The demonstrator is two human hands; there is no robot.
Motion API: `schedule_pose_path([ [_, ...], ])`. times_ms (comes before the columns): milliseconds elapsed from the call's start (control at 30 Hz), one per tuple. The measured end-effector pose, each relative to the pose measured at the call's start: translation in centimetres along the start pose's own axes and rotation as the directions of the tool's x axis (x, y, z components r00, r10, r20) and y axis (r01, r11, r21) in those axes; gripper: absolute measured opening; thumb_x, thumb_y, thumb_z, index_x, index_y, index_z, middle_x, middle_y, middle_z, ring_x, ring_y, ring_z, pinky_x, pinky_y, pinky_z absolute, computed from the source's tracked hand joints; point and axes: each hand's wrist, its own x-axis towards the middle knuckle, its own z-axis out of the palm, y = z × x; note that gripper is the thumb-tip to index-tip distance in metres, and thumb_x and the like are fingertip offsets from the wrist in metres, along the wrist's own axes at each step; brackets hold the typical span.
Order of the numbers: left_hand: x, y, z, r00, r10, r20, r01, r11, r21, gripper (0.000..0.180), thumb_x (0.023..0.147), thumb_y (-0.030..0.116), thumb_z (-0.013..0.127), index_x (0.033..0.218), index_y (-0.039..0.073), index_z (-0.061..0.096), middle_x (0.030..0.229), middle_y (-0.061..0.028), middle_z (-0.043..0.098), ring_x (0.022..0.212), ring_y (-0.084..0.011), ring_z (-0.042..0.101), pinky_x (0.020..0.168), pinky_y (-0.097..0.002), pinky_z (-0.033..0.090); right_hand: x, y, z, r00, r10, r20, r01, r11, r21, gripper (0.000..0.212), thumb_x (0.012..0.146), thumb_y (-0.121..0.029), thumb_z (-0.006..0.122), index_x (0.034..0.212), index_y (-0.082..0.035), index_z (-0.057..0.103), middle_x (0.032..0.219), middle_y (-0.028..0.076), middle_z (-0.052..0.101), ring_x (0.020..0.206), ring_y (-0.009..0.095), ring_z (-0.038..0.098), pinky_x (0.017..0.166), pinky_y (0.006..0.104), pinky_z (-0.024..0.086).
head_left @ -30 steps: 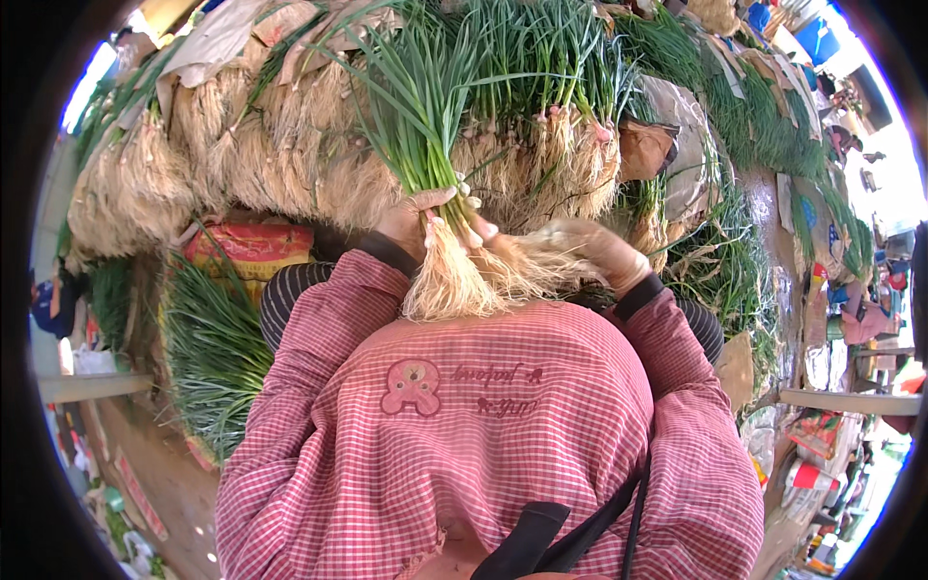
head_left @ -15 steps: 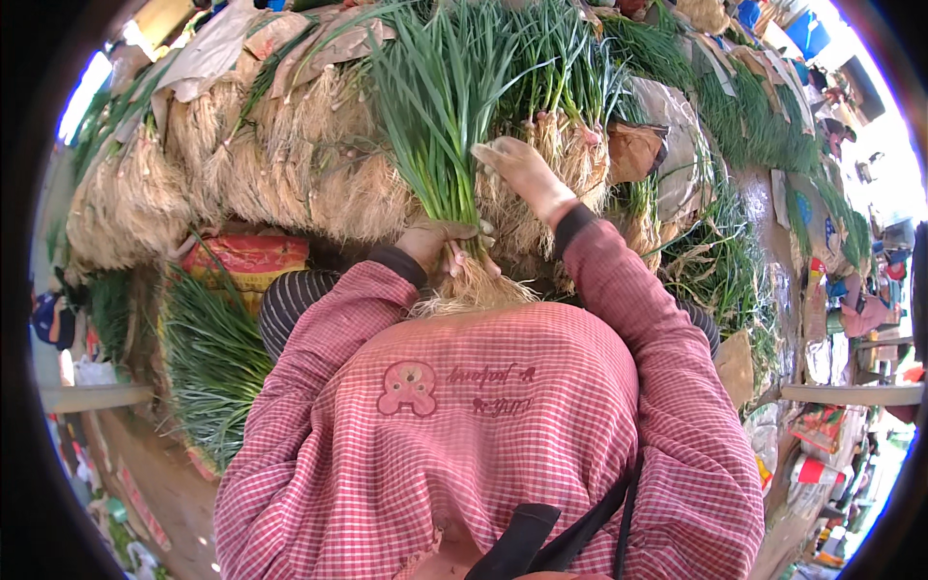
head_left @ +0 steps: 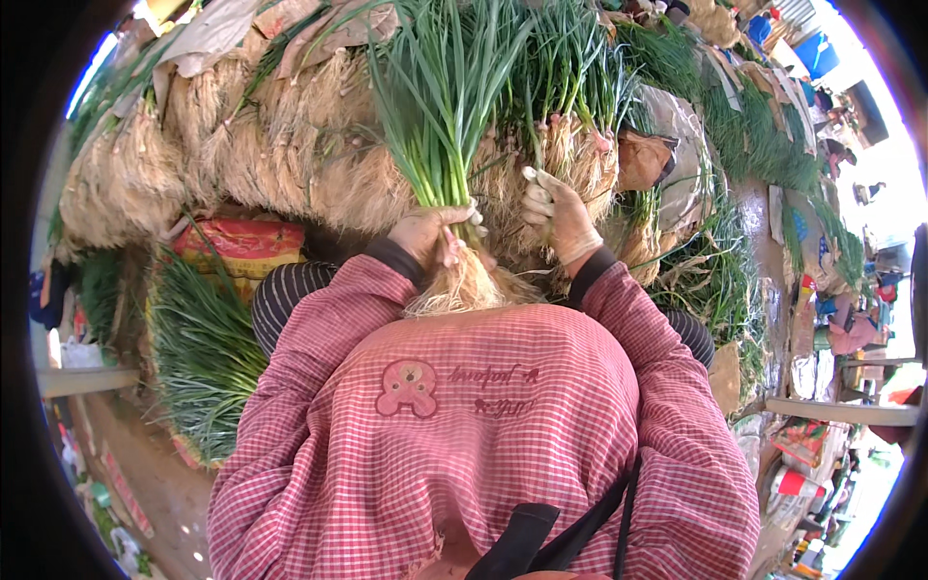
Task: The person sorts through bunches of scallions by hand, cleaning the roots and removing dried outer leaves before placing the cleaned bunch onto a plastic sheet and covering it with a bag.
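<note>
My left hand (head_left: 430,232) is wrapped round the lower stems of a bunch of green garlic (head_left: 440,145). Its long green leaves fan out upward and away from me. Below the fist hang pinkish-white stem ends and a pale, shaggy tuft of roots (head_left: 462,285), close to my chest. My right hand (head_left: 559,213) is raised just right of the bunch, apart from it, with fingers curled in and the thumb side up. A thin greenish strand shows by its fingers, but what it grips is too small to make out.
A long heap of rooted bunches (head_left: 290,145) lies across the far side, partly covered with brown sheets (head_left: 343,39). More bunches (head_left: 575,145) stand just beyond my right hand. Loose greens (head_left: 208,338) lie by my left knee, near a red-and-yellow sack (head_left: 237,246).
My right hand has come down and a little right, away from the bunch's leaves, and its fingers have curled in. The left hand keeps its hold, nearly in place.
</note>
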Motion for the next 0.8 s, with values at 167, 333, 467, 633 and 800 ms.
schedule_pose_path([
  [167, 0.3, 1.2, -2.7, 0.992, 0.122, 0.028, -0.125, 0.977, 0.174, 0.037, 0.091, 0.018, 0.06, 0.121, -0.002, 0.054, 0.102, -0.0159, 0.065, 0.081, -0.0262, 0.067, 0.061, -0.0313, 0.054, -3.3, -1.4, -3.3, 0.936, 0.339, -0.095, 0.047, -0.388, -0.921, 0.025, 0.094, -0.024, 0.05, 0.103, -0.006, 0.064, 0.088, 0.007, 0.065, 0.08, 0.024, 0.062, 0.075, 0.0332, 0.047],
  [333, -0.2, 2.4, -2.7, 0.919, 0.304, 0.251, -0.293, 0.953, -0.083, 0.067, 0.093, 0.035, 0.054, 0.145, 0.003, 0.028, 0.138, -0.0162, 0.047, 0.109, -0.0304, 0.058, 0.091, -0.0476, 0.05, 3.2, -6.5, -2.6, 0.985, -0.173, 0.003, -0.092, -0.538, -0.838, 0.046, 0.091, -0.043, 0.053, 0.111, -0.002, 0.062, 0.103, 0.017, 0.066, 0.096, 0.032, 0.064, 0.084, 0.0415, 0.049],
  [467, -1.1, 2.7, 0.8, 0.836, 0.412, 0.363, -0.351, 0.909, -0.224, 0.076, 0.091, 0.049, 0.055, 0.142, -0.002, 0.031, 0.127, -0.0124, 0.054, 0.095, -0.0273, 0.06, 0.083, -0.0426, 0.052, 9.3, -10.5, -1.7, 0.793, -0.46, -0.399, -0.58, -0.371, -0.725, 0.059, 0.089, -0.055, 0.05, 0.105, -0.001, 0.068, 0.107, 0.02, 0.067, 0.105, 0.033, 0.063, 0.087, 0.0405, 0.05],
  [633, -1.4, 2.4, 1.8, 0.831, 0.357, 0.426, -0.166, 0.891, -0.422, 0.031, 0.094, 0.027, 0.056, 0.114, 0.005, 0.048, 0.096, -0.0038, 0.055, 0.087, -0.0154, 0.052, 0.073, -0.0329, 0.044, 11.0, -12.5, -6.5, 0.988, -0.15, 0.035, -0.101, -0.803, -0.587, 0.032, 0.098, -0.032, 0.046, 0.108, -0.01, 0.066, 0.088, 0.014, 0.067, 0.085, 0.027, 0.066, 0.076, 0.0337, 0.052],
  [800, -2.1, 2.2, 1.2, 0.9, 0.398, 0.176, -0.312, 0.873, -0.374, 0.042, 0.089, 0.016, 0.06, 0.127, 0.006, 0.045, 0.13, -0.0171, 0.054, 0.108, -0.0316, 0.059, 0.089, -0.0451, 0.051, 2.1, -8.1, 1.8, 0.952, -0.181, -0.249, -0.173, 0.356, -0.918, 0.014, 0.094, -0.016, 0.054, 0.1, -0.012, 0.066, 0.088, 0.003, 0.061, 0.075, 0.011, 0.061, 0.07, 0.0273, 0.053],
])
